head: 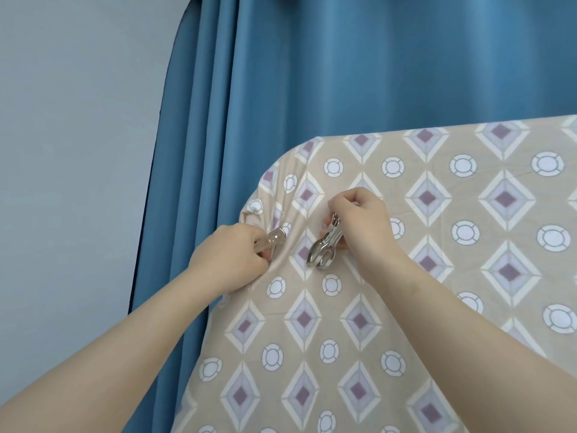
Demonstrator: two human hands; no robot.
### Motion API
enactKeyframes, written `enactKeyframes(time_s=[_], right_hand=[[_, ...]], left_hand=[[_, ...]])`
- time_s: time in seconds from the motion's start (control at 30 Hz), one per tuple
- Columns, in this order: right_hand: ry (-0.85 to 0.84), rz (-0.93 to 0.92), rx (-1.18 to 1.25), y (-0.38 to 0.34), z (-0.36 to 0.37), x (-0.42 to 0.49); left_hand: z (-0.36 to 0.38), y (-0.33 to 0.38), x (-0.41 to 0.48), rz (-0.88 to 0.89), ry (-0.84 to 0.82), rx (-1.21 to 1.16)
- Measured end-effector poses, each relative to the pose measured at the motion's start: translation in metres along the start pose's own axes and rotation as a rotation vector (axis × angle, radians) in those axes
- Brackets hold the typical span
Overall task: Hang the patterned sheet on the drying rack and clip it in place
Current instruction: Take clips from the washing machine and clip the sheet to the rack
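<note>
Right hand grip: right hand (pixel 359 226) at frame centre, fingers curled and pinching a small bunch of metal clips (pixel 324 245), whose silvery jaws hang down and left against the cloth.
Left hand grip: left hand (pixel 231 257) just left of centre, fingers closed around a shiny metal rod end (pixel 271 240) and a gathered bit of the sheet's edge.
Sheet position: patterned sheet (pixel 406 276) fills the lower right of the frame, draped over a curved support that it hides, its top edge running from centre to the right border.
Sheet look: beige ground with rows of purple-centred diamonds and white rings; smooth on the right, puckered into folds near the left hand.
Clip state: whether any clip already bites the cloth cannot be told.
Backdrop: blue curtain (pixel 312 73) hangs in pleats behind the sheet; pale grey wall (pixel 78 151) takes the upper left.
</note>
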State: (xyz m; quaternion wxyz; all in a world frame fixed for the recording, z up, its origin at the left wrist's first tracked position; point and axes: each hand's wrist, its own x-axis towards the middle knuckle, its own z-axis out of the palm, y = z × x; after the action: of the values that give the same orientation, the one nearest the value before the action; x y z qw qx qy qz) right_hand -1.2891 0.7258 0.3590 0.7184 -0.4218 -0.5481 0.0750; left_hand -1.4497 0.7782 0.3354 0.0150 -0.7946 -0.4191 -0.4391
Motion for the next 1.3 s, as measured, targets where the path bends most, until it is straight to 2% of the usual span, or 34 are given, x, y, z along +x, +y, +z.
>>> enactKeyframes(time_s=[0.07, 0.1, 0.2, 0.27, 0.33, 0.47, 0.63, 0.73, 0.9, 1.0, 1.1, 1.3], right_hand=[[-0.010, -0.012, -0.009, -0.003, -0.001, 0.006], [-0.012, -0.030, -0.028, -0.004, -0.001, 0.009], [-0.012, -0.078, -0.143, -0.007, 0.002, 0.018], [-0.028, -0.101, -0.231, -0.010, 0.008, 0.022], [-0.020, -0.125, -0.329, -0.011, 0.017, 0.026], [0.050, -0.149, -0.528, -0.014, 0.031, 0.025], [0.116, -0.113, -0.805, -0.010, 0.050, 0.023], [0.138, -0.078, -0.885, -0.008, 0.058, 0.024], [0.153, -0.062, -0.858, -0.005, 0.066, 0.024], [0.190, -0.068, -0.824, -0.008, 0.069, 0.017], [0.198, -0.069, -0.914, -0.005, 0.072, 0.011], [0.354, -0.115, -0.969, 0.012, 0.056, 0.010]], left_hand=[[-0.011, 0.001, 0.009, -0.034, -0.067, -0.084], [-0.016, 0.001, 0.015, -0.050, -0.044, -0.167], [-0.024, -0.001, 0.033, -0.086, 0.220, -0.467], [-0.025, -0.002, 0.047, -0.082, 0.330, -0.514], [-0.023, -0.002, 0.061, -0.103, 0.249, -0.510], [-0.012, -0.008, 0.075, -0.189, -0.039, -0.718], [-0.016, -0.030, 0.086, -0.121, 0.001, -0.807], [-0.022, -0.036, 0.088, -0.050, -0.023, -0.798], [-0.026, -0.043, 0.087, 0.011, -0.053, -0.830], [-0.026, -0.049, 0.089, 0.033, -0.014, -0.814], [-0.027, -0.054, 0.090, 0.058, -0.018, -0.815], [-0.026, -0.056, 0.087, 0.068, -0.116, -0.875]])
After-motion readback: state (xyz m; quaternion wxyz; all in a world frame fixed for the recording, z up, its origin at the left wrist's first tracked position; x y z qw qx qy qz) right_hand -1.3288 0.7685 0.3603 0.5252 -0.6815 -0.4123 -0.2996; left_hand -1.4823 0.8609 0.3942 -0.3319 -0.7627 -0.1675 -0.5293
